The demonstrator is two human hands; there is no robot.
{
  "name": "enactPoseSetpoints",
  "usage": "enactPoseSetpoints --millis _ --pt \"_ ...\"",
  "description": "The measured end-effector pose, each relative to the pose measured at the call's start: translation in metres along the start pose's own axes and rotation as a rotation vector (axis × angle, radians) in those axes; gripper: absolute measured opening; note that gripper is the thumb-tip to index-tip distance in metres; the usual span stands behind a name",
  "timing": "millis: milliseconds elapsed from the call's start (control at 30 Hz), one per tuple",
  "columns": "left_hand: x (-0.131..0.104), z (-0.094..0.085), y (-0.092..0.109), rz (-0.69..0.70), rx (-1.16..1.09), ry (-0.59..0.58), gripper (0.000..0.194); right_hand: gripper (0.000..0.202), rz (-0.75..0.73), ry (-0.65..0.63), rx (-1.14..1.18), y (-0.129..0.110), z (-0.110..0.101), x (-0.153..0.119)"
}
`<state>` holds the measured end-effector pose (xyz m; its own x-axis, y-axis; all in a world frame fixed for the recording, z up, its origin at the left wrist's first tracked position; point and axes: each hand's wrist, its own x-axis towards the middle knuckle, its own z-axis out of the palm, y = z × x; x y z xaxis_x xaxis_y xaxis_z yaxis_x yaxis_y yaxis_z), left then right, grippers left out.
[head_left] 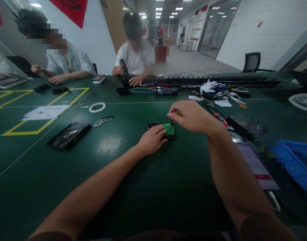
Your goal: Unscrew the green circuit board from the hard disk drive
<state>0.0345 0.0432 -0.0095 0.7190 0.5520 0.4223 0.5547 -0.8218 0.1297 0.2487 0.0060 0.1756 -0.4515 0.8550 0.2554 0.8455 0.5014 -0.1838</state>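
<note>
A small hard drive [172,136], black with a green circuit board on its upper face, lies flat on the green table in front of me. My left hand [153,139] rests over its left part, fingers across the top and thumb along the near edge, holding it. Above the right part, my right hand [187,115] is closed around a screwdriver [173,119] with a yellowish handle. The screwdriver points down at the board; whether its tip sits in a screw cannot be made out. Most of the handle is hidden by my fingers.
To the left lie a black device casing [70,134], a loose circuit board [103,121] and a white tape roll [97,107]. A phone [256,164] and blue bin [297,160] are at right. Gloves [212,88] lie farther back. Across the table, a co-worker holds a power screwdriver [124,68].
</note>
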Motion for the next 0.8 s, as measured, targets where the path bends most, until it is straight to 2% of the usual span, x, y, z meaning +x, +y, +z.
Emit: enactPoseSetpoints --millis 267,600,800 --pt "-0.0005 -0.0005 -0.0002 0.008 0.008 0.007 0.042 0.03 -0.019 0.001 0.004 0.0028 -0.0006 -0.0015" --pt "-0.0009 0.0011 -0.0011 0.011 0.008 0.006 0.043 0.021 0.052 0.009 -0.085 0.004 0.0002 -0.0006" --pt "0.0003 0.0004 -0.0006 0.011 0.0 0.0 0.044 0.031 0.084 0.044 -0.137 0.0024 0.0017 0.0023"
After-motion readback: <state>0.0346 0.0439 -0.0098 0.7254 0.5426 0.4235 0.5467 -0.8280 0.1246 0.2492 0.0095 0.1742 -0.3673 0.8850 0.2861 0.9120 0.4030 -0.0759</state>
